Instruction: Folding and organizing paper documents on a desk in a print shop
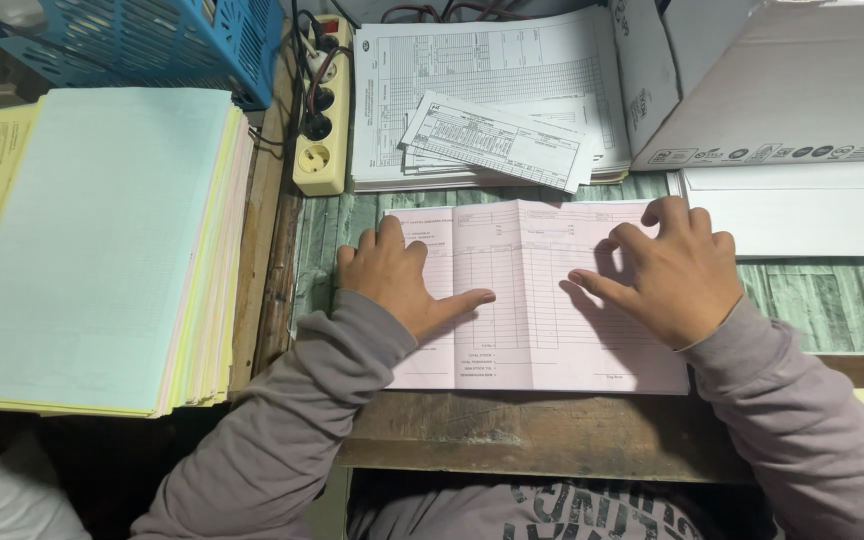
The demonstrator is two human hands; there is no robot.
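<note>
A pink printed form lies flat on the desk in front of me, with fold creases running down it. My left hand rests palm down on its left part, thumb stretched toward the middle. My right hand presses on its right part with fingers spread and bent, the index finger pointing left along the sheet. Neither hand grips anything; both only press on the paper. I wear grey sleeves.
A thick stack of blue, yellow and pink paper sits at the left. A power strip and a blue basket lie behind it. White printed forms, a cardboard box and white sheets lie at the back right.
</note>
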